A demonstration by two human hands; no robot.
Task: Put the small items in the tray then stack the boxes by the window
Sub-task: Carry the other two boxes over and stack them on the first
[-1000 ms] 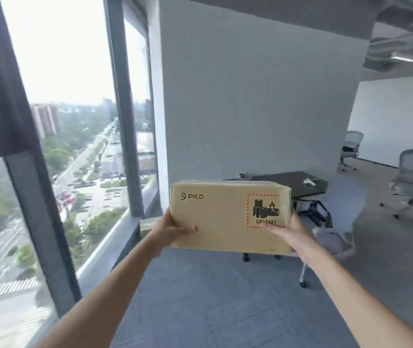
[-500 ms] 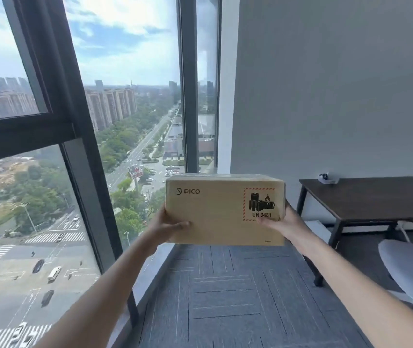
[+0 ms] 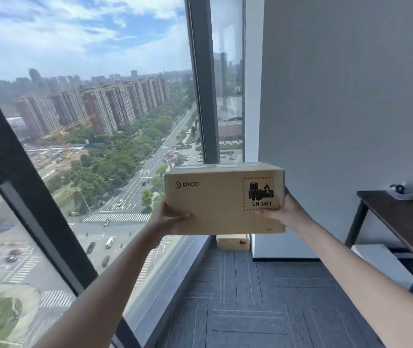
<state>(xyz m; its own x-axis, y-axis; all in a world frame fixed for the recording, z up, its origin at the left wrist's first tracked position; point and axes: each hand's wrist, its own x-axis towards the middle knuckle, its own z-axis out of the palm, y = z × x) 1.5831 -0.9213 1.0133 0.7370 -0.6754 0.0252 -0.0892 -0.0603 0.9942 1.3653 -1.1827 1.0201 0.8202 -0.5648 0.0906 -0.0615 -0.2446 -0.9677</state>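
Observation:
I hold a brown cardboard box (image 3: 215, 199) marked PICO, with a red-framed battery label, out in front of me at chest height. My left hand (image 3: 167, 218) grips its lower left corner and my right hand (image 3: 284, 209) grips its right end. Both arms are stretched forward. Below the held box, a second cardboard box (image 3: 233, 241) lies on the floor in the corner where the window (image 3: 115, 151) meets the wall; only its lower part shows. The tray and small items are out of view.
A dark wooden table (image 3: 406, 214) stands at the right with a small white device (image 3: 405, 192) on its far edge. A white box (image 3: 381, 262) sits under it. Grey carpet tiles (image 3: 263, 305) cover the floor. A grey wall (image 3: 346, 96) rises ahead, right of the window frame (image 3: 204, 79).
My view has swung left toward the window corner and closer to it. The chairs have left the view. The box on the floor now shows below the held box.

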